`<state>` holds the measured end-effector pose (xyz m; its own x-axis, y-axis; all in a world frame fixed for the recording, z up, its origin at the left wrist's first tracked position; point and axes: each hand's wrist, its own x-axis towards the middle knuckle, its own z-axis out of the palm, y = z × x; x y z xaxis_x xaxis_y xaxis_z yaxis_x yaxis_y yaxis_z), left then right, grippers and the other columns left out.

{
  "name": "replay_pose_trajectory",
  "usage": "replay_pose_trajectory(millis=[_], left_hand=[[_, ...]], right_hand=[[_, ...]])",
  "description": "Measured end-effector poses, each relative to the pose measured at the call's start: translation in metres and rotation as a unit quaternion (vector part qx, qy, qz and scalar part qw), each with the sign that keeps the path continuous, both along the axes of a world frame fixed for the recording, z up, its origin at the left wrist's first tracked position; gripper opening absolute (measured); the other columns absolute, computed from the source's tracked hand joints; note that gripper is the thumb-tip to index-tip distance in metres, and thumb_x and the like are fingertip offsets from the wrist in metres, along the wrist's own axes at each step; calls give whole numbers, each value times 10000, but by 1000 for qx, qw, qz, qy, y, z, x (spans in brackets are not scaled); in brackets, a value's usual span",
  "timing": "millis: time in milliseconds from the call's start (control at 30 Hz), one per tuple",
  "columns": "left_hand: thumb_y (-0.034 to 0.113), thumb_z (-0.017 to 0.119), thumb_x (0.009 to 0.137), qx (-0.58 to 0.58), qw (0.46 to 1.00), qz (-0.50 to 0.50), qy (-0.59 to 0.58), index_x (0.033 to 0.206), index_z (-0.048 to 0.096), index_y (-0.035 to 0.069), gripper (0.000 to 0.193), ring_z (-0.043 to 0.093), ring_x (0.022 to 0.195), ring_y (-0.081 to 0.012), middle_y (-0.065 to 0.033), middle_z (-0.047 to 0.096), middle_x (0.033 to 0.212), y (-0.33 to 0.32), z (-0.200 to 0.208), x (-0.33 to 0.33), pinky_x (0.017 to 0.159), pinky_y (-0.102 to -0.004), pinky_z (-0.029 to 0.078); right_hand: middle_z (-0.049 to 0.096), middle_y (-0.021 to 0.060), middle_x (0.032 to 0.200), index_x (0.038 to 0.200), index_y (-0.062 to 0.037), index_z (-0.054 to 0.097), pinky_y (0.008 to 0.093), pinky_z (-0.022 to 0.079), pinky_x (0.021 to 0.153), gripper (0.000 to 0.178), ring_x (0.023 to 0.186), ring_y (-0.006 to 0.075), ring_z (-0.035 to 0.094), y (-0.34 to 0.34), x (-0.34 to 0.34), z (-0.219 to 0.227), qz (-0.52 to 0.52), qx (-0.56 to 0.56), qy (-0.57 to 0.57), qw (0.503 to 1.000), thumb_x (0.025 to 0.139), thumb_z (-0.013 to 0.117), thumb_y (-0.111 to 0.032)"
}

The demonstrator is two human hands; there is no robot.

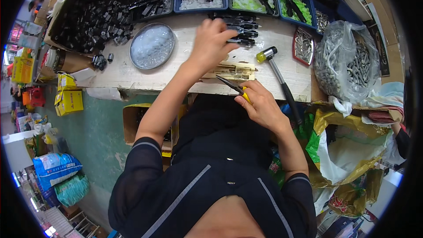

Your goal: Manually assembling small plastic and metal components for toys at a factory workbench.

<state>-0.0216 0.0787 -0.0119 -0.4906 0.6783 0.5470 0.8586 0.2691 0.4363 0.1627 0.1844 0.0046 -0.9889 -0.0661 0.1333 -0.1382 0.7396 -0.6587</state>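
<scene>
My left hand (210, 44) is over the worktable, beside a row of black plastic parts (244, 33). Its fingers are bent and smeared by motion, so I cannot make out whether they grip a part. My right hand (263, 108), at the table's front edge, is closed round the yellow handles of a pair of pliers (231, 84). The dark, narrow jaws point left, over a pale wooden block (238, 71) with a groove along it. A hammer (280, 76) with a yellow-and-silver head and black grip lies right of the block, its handle overhanging the edge.
A round metal dish (152, 25) with clear film stands left. Behind it are a bin of black parts (94, 17) and blue trays (225, 5) of white and green pieces. Right are a red dish of metal pins (303, 46) and a plastic bag of screws (348, 57).
</scene>
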Motion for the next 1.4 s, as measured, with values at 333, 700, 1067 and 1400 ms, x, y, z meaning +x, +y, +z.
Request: replay_pose_trajectory(millis=[333, 700, 1067, 1400], left_hand=[[38, 613, 748, 108, 993, 5, -36, 867, 605, -26, 135, 575, 747, -250, -123, 572, 804, 22, -12, -27, 662, -318, 470], [204, 494, 920, 170, 788, -46, -590, 1162, 474, 42, 291, 485, 563, -45, -8, 545, 698, -73, 9, 65, 505, -172, 406], [152, 513, 906, 108, 945, -22, -309, 1020, 523, 5, 186, 470, 500, -51, -13, 532, 659, -73, 8, 78, 463, -190, 399], [188, 547, 870, 169, 436, -236, -852, 961, 520, -49, 256, 528, 451, -179, -126, 552, 665, -142, -15, 74, 386, -280, 442]], right_hand=[[546, 169, 937, 812, 64, 558, 374, 427, 760, 230, 874, 319, 512, 16, 14, -7, -79, -6, -8, 997, 829, 579, -164], [543, 190, 1026, 878, 82, 555, 380, 408, 832, 251, 948, 338, 500, -7, -17, -2, -49, -41, 39, 997, 859, 543, -168], [532, 168, 827, 742, 55, 535, 384, 455, 673, 193, 779, 327, 536, -9, -5, 9, -10, -16, -34, 999, 796, 602, -118], [552, 164, 962, 795, 47, 541, 379, 451, 762, 249, 873, 322, 534, -31, -1, 4, 138, 42, -15, 989, 807, 608, -193]])
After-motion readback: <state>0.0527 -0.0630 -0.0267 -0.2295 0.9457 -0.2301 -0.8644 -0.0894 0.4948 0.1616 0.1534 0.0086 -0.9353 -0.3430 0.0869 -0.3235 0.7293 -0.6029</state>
